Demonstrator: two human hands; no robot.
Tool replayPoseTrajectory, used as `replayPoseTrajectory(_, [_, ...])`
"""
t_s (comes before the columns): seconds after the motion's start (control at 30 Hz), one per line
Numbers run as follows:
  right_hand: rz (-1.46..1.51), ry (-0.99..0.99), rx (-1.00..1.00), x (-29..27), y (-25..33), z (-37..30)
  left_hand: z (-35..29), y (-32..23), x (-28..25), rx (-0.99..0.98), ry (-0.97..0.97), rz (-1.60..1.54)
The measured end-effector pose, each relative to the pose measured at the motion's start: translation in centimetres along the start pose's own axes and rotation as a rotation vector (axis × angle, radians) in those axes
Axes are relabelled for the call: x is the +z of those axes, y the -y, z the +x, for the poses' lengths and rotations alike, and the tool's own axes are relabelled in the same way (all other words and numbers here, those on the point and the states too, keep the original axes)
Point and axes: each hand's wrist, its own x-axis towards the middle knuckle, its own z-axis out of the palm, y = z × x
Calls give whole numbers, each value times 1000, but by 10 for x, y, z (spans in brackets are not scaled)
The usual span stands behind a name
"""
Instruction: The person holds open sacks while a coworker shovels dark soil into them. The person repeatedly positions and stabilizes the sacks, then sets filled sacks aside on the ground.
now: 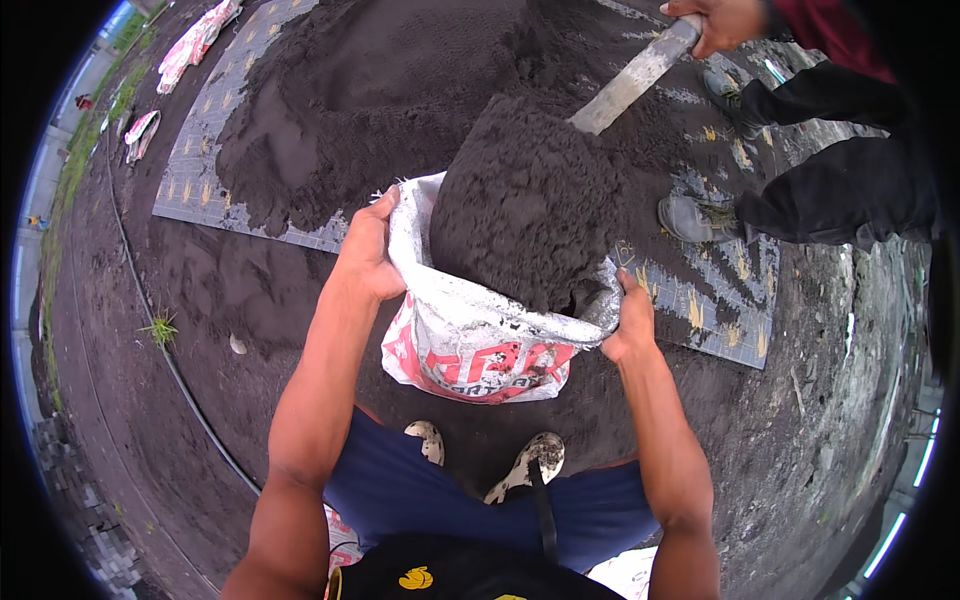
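Between my arms stands a white woven sack (470, 325) with red print, its mouth held wide. My left hand (372, 248) grips the rim at the left, and my right hand (632, 318) grips it at the right. Over the opening is a shovel heaped with dark, fine soil (530, 200), which hides the blade and most of the sack's inside. A co-worker's hand (700, 22) at the upper right holds the shovel's pale, worn handle (640, 76). Some soil lies at the sack's front lip.
Beyond the sack, a large soil heap (400, 60) covers much of a grey sheet (190, 190). The co-worker's shoe (695, 218) stands on the sheet's right part. A dark hose (165, 350) runs along the left ground. Other sacks (195, 45) lie at the far left.
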Motion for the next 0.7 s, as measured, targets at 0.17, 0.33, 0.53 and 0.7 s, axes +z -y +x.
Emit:
replayPoseTrajectory(0.17, [-22, 44, 65, 12, -13, -13, -12, 4, 2, 13, -37, 28])
replayPoseTrajectory(0.33, [-99, -22, 30, 18, -12, -26, -22, 8, 0, 50, -16, 53])
replayPoseTrajectory(0.53, [-103, -17, 37, 12, -11, -35, -15, 11, 3, 35, 2, 60])
replayPoseTrajectory(0.7, [-125, 76, 55, 7, -9, -38, -12, 20, 6, 24, 6, 66])
